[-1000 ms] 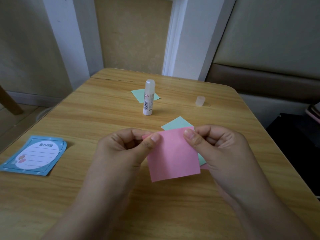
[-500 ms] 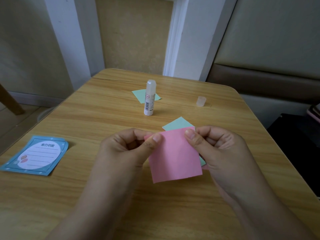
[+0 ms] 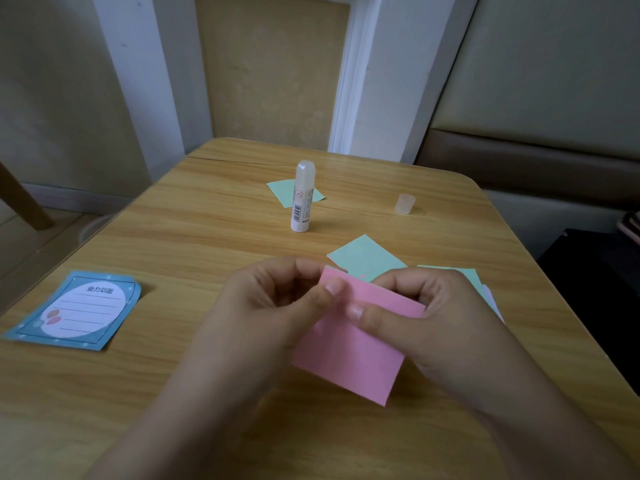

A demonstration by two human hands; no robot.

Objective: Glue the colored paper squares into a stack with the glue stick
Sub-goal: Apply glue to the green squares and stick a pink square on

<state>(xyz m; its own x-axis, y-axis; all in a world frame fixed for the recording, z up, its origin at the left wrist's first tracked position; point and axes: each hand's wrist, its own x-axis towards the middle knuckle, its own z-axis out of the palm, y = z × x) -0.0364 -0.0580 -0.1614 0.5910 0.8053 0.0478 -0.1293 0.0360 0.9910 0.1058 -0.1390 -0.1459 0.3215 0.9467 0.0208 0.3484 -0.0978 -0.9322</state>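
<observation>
- Pink paper square (image 3: 349,358): held above the wooden table (image 3: 207,244), near its front edge and just right of centre. It sits tilted, with its lower right corner pointing toward the camera.
- Left hand (image 3: 277,306): fingers curled, thumb pressed on the upper left part of the pink sheet, pinching it near the top edge.
- Right hand (image 3: 426,317): fingers curled, thumb laid across the upper middle of the pink sheet, pinching it from the right side. The two thumbs lie close together.
- Green paper square (image 3: 367,259): lies flat on the table just behind the hands, partly hidden by them.
- Second green sheet (image 3: 464,275): lies to the right, behind the right hand, mostly covered. A pale edge of another sheet (image 3: 493,303) shows beside it; its colour cannot be told for certain.
- Far green square (image 3: 284,192): lies flat toward the back of the table, behind the glue stick.
- Glue stick (image 3: 302,197): stands upright on the table, well apart from the hands, white body with a barcode label and a rounded translucent top.
- Small translucent cap (image 3: 404,203): stands on the table to the right of the glue stick, apart from it.
- Blue-bordered note card (image 3: 74,311): lies flat at the left side of the table, with a white lined panel and printed characters.
</observation>
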